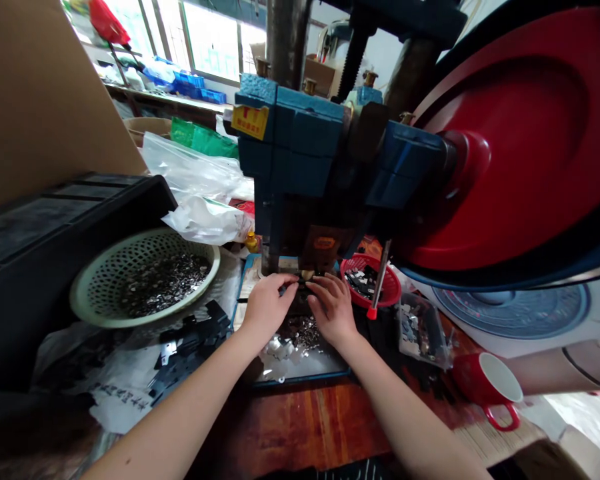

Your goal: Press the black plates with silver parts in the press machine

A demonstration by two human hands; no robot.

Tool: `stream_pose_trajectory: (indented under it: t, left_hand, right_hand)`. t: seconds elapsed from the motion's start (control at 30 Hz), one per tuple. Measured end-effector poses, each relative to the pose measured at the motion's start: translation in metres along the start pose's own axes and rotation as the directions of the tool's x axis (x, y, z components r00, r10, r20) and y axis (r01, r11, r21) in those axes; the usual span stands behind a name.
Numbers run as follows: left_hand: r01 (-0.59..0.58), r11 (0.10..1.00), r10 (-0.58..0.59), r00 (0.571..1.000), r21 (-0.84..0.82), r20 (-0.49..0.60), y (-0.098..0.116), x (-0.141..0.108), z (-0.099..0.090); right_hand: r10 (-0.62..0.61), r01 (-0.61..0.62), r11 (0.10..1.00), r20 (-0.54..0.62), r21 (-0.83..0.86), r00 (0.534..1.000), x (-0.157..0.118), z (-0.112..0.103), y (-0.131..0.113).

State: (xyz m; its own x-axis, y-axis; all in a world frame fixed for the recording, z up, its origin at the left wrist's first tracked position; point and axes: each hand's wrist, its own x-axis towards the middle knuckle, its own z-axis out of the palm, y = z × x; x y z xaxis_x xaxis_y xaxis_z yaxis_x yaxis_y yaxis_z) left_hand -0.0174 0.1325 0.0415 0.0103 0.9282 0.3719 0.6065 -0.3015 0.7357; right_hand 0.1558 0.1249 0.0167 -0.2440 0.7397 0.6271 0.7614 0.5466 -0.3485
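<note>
My left hand (269,301) is at the die area of a blue press (303,127), its thumb and index finger pressed together at a thin dark edge under the ram (325,245). What they pinch is too small and shadowed to name. My right hand (334,312) comes in from the other side, fingers spread and thumb apart, fingertips touching the same spot. Below both hands, small shiny metal pieces (300,333) lie heaped on a blue-edged tray (310,379). Dark flat metal plates (195,340) are piled left of my left forearm.
A pale green basket (87,293) of small metal parts stands left, beside a black crate (25,293). At right are a red basket (395,287), a red-tipped lever (380,280), a clear box (437,357) of parts and a red mug (475,380). A large red flywheel (520,147) overhangs there.
</note>
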Motion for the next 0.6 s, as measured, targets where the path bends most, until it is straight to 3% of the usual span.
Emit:
stream_pose_trajectory:
  t: [0.23, 0.6]
  left_hand:
    - [-0.018, 0.997, 0.021, 0.999, 0.072, -0.039, -0.008, 0.006, 0.009]
    - [-0.001, 0.998, 0.001, 1.000, 0.059, -0.005, -0.018, 0.013, 0.015]
  right_hand:
    - [0.010, -0.009, 1.000, 0.040, -0.022, 0.999, 0.001, 0.001, 0.001]
    - [-0.057, 0.075, 0.970, 0.086, -0.231, 0.995, 0.014, -0.007, -0.012]
